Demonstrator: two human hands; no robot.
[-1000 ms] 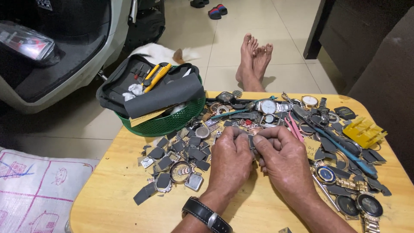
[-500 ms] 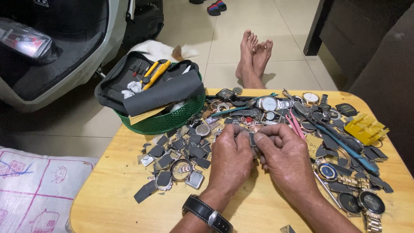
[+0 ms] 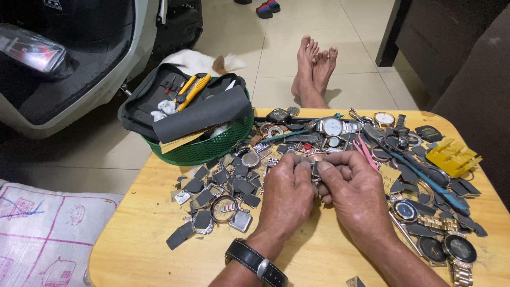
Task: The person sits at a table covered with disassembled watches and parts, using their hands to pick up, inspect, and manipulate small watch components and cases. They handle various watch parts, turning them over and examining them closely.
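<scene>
Watch part [image 3: 315,169], small and dark, sits pinched between the fingertips of left hand [image 3: 287,194] and right hand [image 3: 355,192], above the wooden table [image 3: 138,234] at centre. Both hands grasp it, fingers curled. Loose watch pieces [image 3: 223,186] lie left; green basket [image 3: 204,149] behind; watches [image 3: 334,127] beyond the hands.

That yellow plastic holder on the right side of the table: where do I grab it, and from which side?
Probably take the yellow holder across its flat body, coming from above and from the table's right edge. It lies flat with upright ribs on top, and that outer side looks free, while dark straps and a blue-handled tool crowd its left side. Both hands are busy at the centre.
</scene>
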